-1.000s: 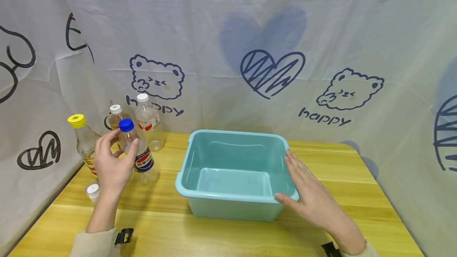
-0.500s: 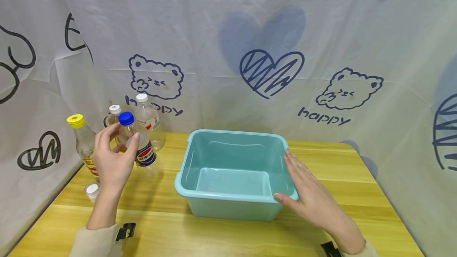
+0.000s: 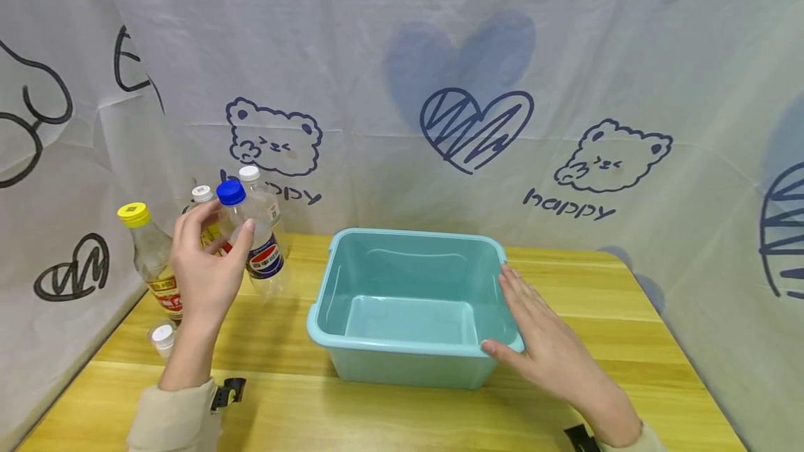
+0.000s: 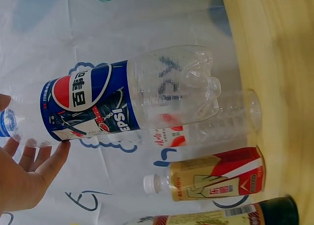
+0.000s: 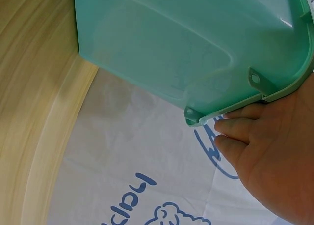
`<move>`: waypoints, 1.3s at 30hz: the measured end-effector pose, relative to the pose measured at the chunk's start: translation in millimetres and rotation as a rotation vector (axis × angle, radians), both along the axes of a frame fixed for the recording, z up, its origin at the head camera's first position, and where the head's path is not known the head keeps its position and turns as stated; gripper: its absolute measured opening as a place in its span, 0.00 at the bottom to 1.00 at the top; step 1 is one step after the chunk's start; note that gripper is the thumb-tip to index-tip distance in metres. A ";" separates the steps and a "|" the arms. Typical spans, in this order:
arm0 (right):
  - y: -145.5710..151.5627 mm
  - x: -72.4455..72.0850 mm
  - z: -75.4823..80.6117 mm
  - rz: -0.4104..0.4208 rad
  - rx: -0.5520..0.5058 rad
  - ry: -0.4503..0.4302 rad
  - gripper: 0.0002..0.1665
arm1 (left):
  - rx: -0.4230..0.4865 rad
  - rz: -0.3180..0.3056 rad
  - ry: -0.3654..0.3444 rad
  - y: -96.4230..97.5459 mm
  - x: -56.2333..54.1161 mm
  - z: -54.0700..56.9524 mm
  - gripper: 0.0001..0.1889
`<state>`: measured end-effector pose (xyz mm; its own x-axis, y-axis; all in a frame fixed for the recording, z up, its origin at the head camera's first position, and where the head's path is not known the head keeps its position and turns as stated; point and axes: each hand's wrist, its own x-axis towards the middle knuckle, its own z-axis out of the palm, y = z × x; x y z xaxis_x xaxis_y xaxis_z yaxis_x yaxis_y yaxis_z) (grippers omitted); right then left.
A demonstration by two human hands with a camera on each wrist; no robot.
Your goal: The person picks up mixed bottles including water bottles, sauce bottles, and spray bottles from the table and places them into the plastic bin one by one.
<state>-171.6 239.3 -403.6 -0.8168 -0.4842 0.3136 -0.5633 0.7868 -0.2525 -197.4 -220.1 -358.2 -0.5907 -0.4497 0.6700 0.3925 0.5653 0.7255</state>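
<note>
A wooden table [image 3: 314, 413] bears a teal tub [image 3: 414, 365] and several capped bottles [image 3: 153, 264]

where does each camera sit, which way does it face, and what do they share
Head: worn on the head, looking forward and down over the Pepsi bottle, teal basin and wooden table; the left hand, right hand and both forearms show.
Left wrist: on that wrist, looking past the Pepsi bottle toward the printed cloth, image turned sideways; part of the left hand shows.
Right wrist: on that wrist, looking at the teal basin's outside; part of the right hand shows.
Shared: head and left wrist both see the Pepsi bottle.
</note>
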 end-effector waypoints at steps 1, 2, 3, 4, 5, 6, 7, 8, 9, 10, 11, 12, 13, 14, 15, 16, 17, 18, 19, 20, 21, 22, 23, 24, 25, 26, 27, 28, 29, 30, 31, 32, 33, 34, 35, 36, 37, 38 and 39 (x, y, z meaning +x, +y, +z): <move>0.0 -0.1 -0.1 0.001 -0.001 0.004 0.58 | -0.006 0.004 0.000 0.8 -0.2 1.6 0.28; 0.0 -0.1 -0.3 0.002 -0.002 0.009 0.58 | -0.008 0.002 0.002 1.6 -0.5 3.3 0.28; 0.0 -0.1 -0.4 0.003 -0.001 0.013 0.58 | -0.011 0.001 0.003 2.4 -0.8 5.0 0.28; 0.0 -0.2 -0.6 0.005 0.000 0.018 0.58 | -0.013 0.001 0.006 3.1 -1.3 6.6 0.28; 0.1 -0.4 -0.6 0.007 0.000 0.022 0.58 | -0.016 -0.001 0.009 3.7 -1.8 8.2 0.28; 0.1 -0.4 -0.6 0.008 -0.002 0.025 0.58 | -0.016 -0.004 0.013 4.3 -2.3 9.8 0.28; 0.1 -0.6 -0.5 0.008 -0.002 0.027 0.58 | -0.018 -0.009 0.018 4.9 -2.9 11.5 0.28; 0.1 -0.7 -0.3 0.008 -0.003 0.027 0.58 | -0.019 -0.015 0.024 5.4 -3.3 13.3 0.28; 0.2 -0.7 -0.1 0.008 -0.004 0.026 0.58 | -0.020 -0.019 0.031 6.0 -3.8 15.1 0.28; 0.1 -0.8 0.2 0.008 -0.006 0.025 0.58 | -0.021 -0.024 0.037 6.5 -4.2 16.9 0.28; 0.1 -0.8 0.6 0.007 -0.006 0.022 0.58 | -0.023 -0.027 0.043 7.0 -4.5 18.8 0.28; 0.0 -0.8 0.9 0.006 -0.006 0.019 0.58 | -0.025 -0.028 0.045 7.6 -4.7 20.5 0.28; -0.1 -0.8 1.2 0.005 -0.005 0.017 0.58 | -0.028 -0.028 0.046 8.1 -4.9 22.3 0.28; -0.1 -0.7 1.4 0.004 -0.004 0.014 0.58 | -0.031 -0.028 0.046 8.7 -5.1 24.1 0.28; -0.2 -0.7 1.6 0.003 -0.002 0.013 0.58 | -0.038 -0.028 0.046 9.2 -5.2 25.7 0.28; -0.3 -0.8 1.8 0.002 -0.002 0.011 0.58 | -0.042 -0.028 0.044 9.8 -5.3 27.3 0.28; -0.4 -0.9 2.0 0.002 -0.001 0.010 0.58 | -0.044 -0.031 0.042 10.6 -5.3 29.1 0.28; -0.5 -1.0 2.1 0.002 -0.001 0.008 0.58 | -0.047 -0.033 0.040 11.2 -5.4 30.4 0.28; -0.6 -1.2 2.3 0.001 -0.001 0.007 0.58 | -0.048 -0.036 0.041 11.9 -5.7 31.8 0.28; -0.7 -1.2 2.4 0.002 -0.001 0.007 0.58 | -0.049 -0.040 0.042 12.5 -6.0 33.1 0.28; -0.8 -1.2 2.4 0.004 -0.001 0.008 0.58 | -0.051 -0.042 0.046 13.3 -6.4 34.3 0.28; -0.9 -1.2 2.3 0.004 -0.001 0.009 0.58 | -0.048 -0.048 0.051 14.1 -6.9 35.4 0.28; -0.9 -1.2 2.3 0.006 -0.001 0.011 0.58 | -0.048 -0.055 0.059 15.0 -7.5 36.6 0.28; -0.9 -1.0 2.2 0.006 -0.001 0.011 0.58 | -0.050 -0.059 0.068 15.9 -8.2 37.5 0.28; -0.9 -0.9 2.0 0.007 -0.001 0.011 0.58 | -0.050 -0.064 0.076 17.1 -8.7 38.7 0.28; -0.8 -0.8 1.9 0.007 -0.001 0.012 0.58 | -0.052 -0.069 0.083 18.4 -9.1 39.9 0.28; -0.7 -0.7 1.7 0.007 0.000 0.013 0.58 | -0.050 -0.077 0.091 19.7 -9.4 41.2 0.28; -0.7 -0.6 1.7 0.006 0.000 0.013 0.58 | -0.048 -0.084 0.097 21.2 -9.6 42.5 0.28; -0.7 -0.6 1.6 0.006 -0.001 0.013 0.58 | -0.047 -0.090 0.101 22.8 -9.6 43.9 0.28; -0.6 -0.6 1.5 0.005 -0.001 0.014 0.58 | -0.045 -0.094 0.101 24.3 -9.6 45.3 0.28; -0.6 -0.5 1.4 0.005 -0.001 0.013 0.58 | -0.041 -0.102 0.103 25.9 -9.5 46.7 0.28; -0.6 -0.4 1.2 0.006 -0.001 0.013 0.58 | -0.039 -0.109 0.105 27.5 -9.4 48.1 0.28; -0.5 -0.4 1.2 0.006 -0.001 0.012 0.58 | -0.039 -0.115 0.107 29.0 -9.3 49.6 0.28; -0.5 -0.2 1.0 0.006 -0.001 0.010 0.58 | -0.042 -0.121 0.109 30.6 -9.3 51.0 0.28; -0.4 -0.2 0.9 0.007 -0.001 0.009 0.58 | -0.045 -0.129 0.113 32.0 -9.4 52.4 0.28; -0.4 -0.1 0.7 0.007 0.000 0.008 0.58 | -0.048 -0.135 0.118 33.3 -9.4 53.8 0.28; -0.3 -0.1 0.6 0.008 -0.001 0.007 0.58 | -0.053 -0.139 0.126 34.7 -9.8 55.2 0.28; -0.2 0.0 0.5 0.009 -0.001 0.007 0.58 | -0.059 -0.143 0.131 36.0 -9.9 56.6 0.28; -0.2 -0.1 0.5 0.009 -0.002 0.009 0.58 | -0.064 -0.144 0.136 37.3 -10.2 58.0 0.28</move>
